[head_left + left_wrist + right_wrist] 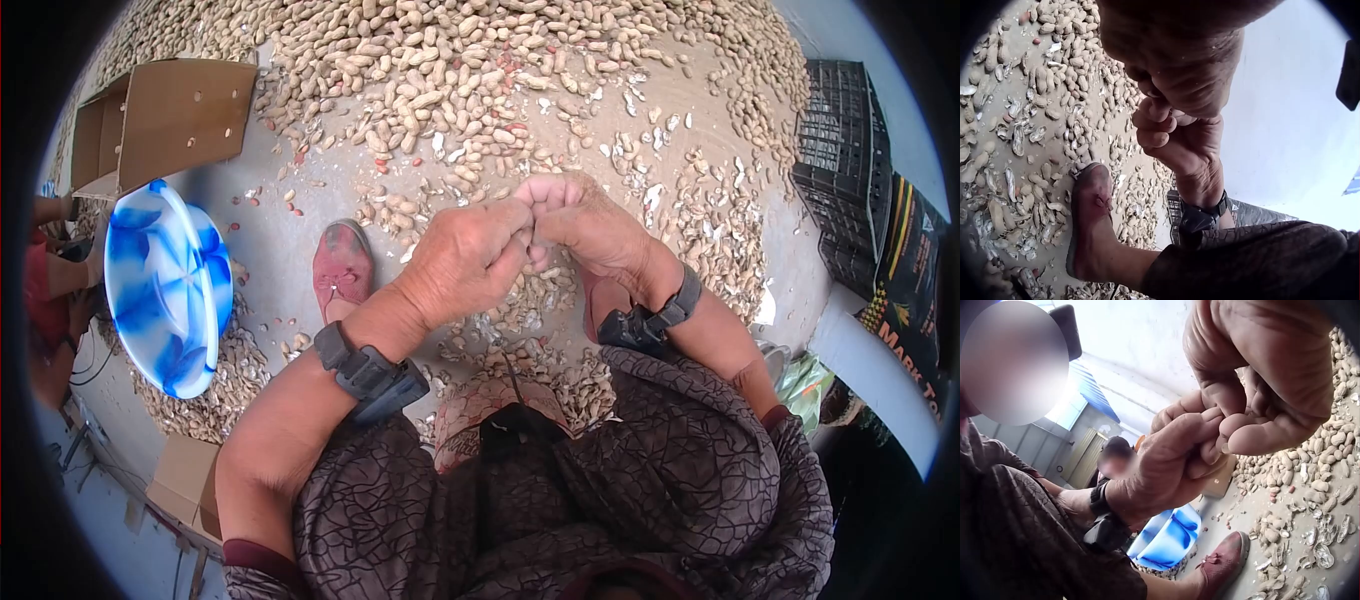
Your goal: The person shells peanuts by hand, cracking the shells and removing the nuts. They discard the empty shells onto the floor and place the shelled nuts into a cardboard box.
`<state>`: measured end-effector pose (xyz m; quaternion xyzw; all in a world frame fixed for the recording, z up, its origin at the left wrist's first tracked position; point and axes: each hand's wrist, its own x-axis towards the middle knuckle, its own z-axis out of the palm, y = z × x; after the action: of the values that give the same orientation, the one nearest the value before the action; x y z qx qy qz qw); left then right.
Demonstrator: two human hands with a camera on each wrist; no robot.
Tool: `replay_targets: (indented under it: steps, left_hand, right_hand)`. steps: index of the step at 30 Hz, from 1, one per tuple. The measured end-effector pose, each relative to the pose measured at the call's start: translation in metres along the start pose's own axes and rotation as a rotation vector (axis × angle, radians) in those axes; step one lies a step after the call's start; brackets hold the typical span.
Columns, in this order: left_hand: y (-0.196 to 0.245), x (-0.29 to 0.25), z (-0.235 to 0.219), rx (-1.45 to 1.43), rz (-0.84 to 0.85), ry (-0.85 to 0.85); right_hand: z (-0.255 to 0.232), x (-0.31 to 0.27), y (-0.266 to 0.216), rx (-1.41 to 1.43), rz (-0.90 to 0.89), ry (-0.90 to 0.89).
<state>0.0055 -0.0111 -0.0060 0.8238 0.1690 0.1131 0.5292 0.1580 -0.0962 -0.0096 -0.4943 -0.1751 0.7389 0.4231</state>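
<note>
My left hand (470,250) and right hand (590,225) meet in front of me above the floor, fingers curled and fingertips pressed together. In the right wrist view, thumb and forefinger of the right hand (1272,381) pinch right against the bent fingers of the left hand (1169,459). Whatever small thing they pinch is hidden by the fingers, and I cannot tell its kind. From the left wrist view, the left hand (1179,69) covers most of the right hand's fingertips. Below and beyond lie unshelled peanuts (430,95) and broken peanut shells (700,215).
A blue-and-white basin (160,290) stands at left, beside an open cardboard box (185,120). Another carton (185,480) is nearer me. Black crates (845,150) line the right side. A red shoe (343,265) is among the shells. Another person (1116,459) sits beyond the basin.
</note>
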Motion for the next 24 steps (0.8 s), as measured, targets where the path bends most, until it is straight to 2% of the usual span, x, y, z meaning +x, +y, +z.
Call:
replay_targets:
  steps: [2,4,8,10,11,13,17,19,24]
  left_hand:
    - [0.000,0.000,0.001,0.015,-0.013,-0.005]
    - [-0.002,-0.001,0.004,-0.014,-0.102,0.034]
    - [-0.005,0.000,0.002,-0.075,-0.114,0.020]
    - [0.001,0.004,-0.007,-0.544,-0.547,-0.060]
    - [-0.003,0.003,-0.008,-0.544,-0.548,-0.060]
    - [-0.012,0.002,-0.011,-0.885,-0.606,-0.061]
    - [-0.013,-0.001,-0.004,-0.911,-0.599,-0.032]
    - [-0.014,-0.001,0.003,-1.016,-0.638,0.151]
    - [-0.017,-0.002,0.001,-1.033,-0.710,0.100]
  right_hand:
    - [0.003,0.000,-0.003,-0.018,0.008,0.022]
    - [0.006,0.000,-0.003,-0.035,0.002,0.027]
    - [0.005,0.000,-0.002,-0.053,0.008,0.008]
    - [0.008,-0.002,-0.008,0.012,0.016,0.029]
    - [0.009,-0.003,-0.010,0.079,0.025,0.051]
    - [0.005,-0.001,-0.007,0.033,0.000,0.047]
    - [0.004,0.001,-0.002,-0.056,-0.038,0.068]
    - [0.005,0.001,-0.003,-0.057,-0.037,0.072]
    - [0.004,0.001,-0.001,-0.053,-0.067,0.103]
